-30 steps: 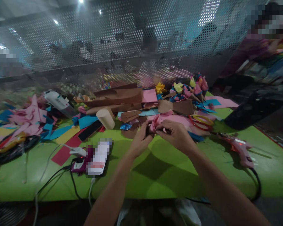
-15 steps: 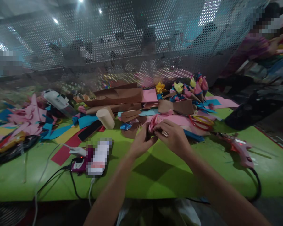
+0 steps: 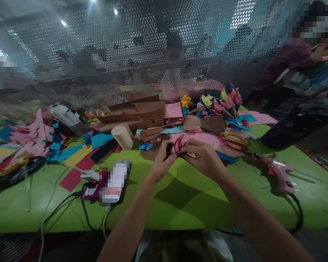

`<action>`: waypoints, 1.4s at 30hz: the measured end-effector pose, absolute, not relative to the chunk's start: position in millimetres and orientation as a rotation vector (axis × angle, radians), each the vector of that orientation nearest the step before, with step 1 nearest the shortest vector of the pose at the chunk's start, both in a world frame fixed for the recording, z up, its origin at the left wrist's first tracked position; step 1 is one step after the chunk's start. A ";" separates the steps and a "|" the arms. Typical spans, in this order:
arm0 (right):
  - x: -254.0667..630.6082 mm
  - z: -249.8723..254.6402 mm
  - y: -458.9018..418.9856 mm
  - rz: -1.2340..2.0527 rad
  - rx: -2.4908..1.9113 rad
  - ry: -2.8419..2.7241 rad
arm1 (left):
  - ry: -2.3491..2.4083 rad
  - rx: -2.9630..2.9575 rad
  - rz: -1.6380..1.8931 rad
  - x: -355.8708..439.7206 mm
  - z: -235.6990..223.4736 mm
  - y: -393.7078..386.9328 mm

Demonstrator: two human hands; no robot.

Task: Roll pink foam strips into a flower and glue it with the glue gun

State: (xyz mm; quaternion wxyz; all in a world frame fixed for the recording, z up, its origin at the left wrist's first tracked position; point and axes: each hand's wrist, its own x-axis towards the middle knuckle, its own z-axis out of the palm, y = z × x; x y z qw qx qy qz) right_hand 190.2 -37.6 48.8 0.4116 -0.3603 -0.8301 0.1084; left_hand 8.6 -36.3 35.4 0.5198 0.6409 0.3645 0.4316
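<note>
Between my two hands is a pink paper flower (image 3: 179, 145) with layered, curled petals, held above the green table. My left hand (image 3: 161, 162) grips it from the left, fingers curled around its side and lower part. From the right, my right hand (image 3: 201, 154) pinches its edge; a small pale piece shows by those fingers, too small to name. Pink paper (image 3: 207, 139) lies just behind my hands. Scissors with red and yellow handles (image 3: 233, 141) rest to the right of them, near a blue item (image 3: 224, 157).
A pink glue gun (image 3: 280, 173) lies on the right, its cord running off the front edge. A phone (image 3: 116, 182) and a purple power adapter (image 3: 91, 191) with cables sit left. Finished paper flowers (image 3: 231, 98) and brown paper (image 3: 142, 111) are behind. A person (image 3: 295, 54) is far right.
The pink flower has turned so its layered edges face more toward me. My right fingers have shifted from over its top to its right edge.
</note>
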 end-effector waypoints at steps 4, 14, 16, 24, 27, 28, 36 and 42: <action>188.0 44.7 -37.0 0.234 -0.918 -2.126 | 0.874 1.543 1.042 8.8 34.0 -35.6; 187.4 43.9 -37.2 0.243 -0.878 -2.121 | 0.867 1.518 1.031 3.7 16.7 -28.4; 187.7 44.6 -37.3 0.250 -0.883 -2.126 | 0.855 1.509 1.028 3.5 16.7 -28.2; 187.6 43.4 -37.4 0.225 -0.874 -2.125 | 0.838 1.499 1.025 4.3 23.1 -31.0; 187.7 42.6 -36.9 0.230 -0.881 -2.126 | 0.853 1.515 1.039 3.9 21.8 -30.8; 187.7 42.5 -36.7 0.236 -0.887 -2.128 | 0.854 1.524 1.039 3.6 20.8 -30.5; 187.5 43.8 -37.3 0.255 -0.902 -2.143 | 0.860 1.537 1.021 2.7 16.6 -28.7; 187.4 44.6 -37.9 0.220 -0.890 -2.154 | 0.803 1.492 1.028 3.1 20.4 -29.1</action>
